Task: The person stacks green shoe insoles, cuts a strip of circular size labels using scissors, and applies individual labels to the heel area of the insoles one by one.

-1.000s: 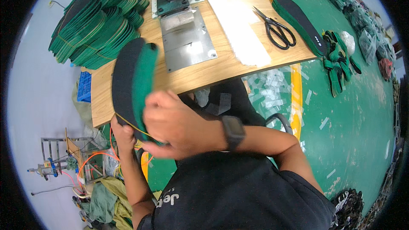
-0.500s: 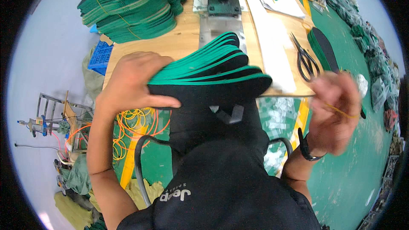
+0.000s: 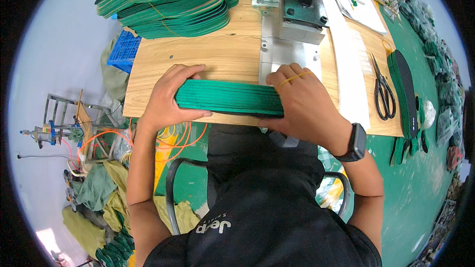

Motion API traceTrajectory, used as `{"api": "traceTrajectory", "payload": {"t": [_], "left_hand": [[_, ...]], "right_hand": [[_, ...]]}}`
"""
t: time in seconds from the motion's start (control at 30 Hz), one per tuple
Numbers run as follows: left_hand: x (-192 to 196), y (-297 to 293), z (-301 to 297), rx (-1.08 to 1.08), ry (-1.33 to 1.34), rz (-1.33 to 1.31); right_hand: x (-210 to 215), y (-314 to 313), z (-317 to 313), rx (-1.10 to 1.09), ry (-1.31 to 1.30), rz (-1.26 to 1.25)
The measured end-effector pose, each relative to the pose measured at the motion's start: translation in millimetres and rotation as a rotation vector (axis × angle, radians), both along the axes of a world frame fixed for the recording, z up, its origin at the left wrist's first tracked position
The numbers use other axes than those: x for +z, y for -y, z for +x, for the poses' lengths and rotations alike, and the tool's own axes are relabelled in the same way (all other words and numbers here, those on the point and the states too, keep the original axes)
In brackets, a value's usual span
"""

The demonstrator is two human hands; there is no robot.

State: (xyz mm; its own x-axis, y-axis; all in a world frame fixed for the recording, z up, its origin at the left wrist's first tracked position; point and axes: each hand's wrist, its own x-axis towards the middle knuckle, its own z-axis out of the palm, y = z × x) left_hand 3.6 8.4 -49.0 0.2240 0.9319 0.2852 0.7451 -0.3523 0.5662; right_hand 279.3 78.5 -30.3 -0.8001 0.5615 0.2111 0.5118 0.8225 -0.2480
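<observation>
Left hand (image 3: 168,100) and right hand (image 3: 308,100) are clasping insole stack (image 3: 227,98) endwise, long axis running left-right; blue crate (image 3: 123,52) standing left, contents unclear.

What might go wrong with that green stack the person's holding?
No band shows around the insole stack, so it might slide apart if the left hand or right hand slips. Near the wooden table's front edge, insoles might fall. The yellow rubber band on the right hand might snap off.
</observation>
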Motion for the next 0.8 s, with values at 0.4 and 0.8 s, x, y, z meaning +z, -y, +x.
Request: {"api": "traceTrajectory", "payload": {"t": [0.4,0.8], "left_hand": [[-16,-7,5,0.147,0.141,0.084],[-32,-7,3,0.136,0.174,0.138]], "right_hand": [[-35,-22,34,-0.073,-0.300,-0.077],[-57,-22,48,-0.134,-0.421,-0.217]]}}
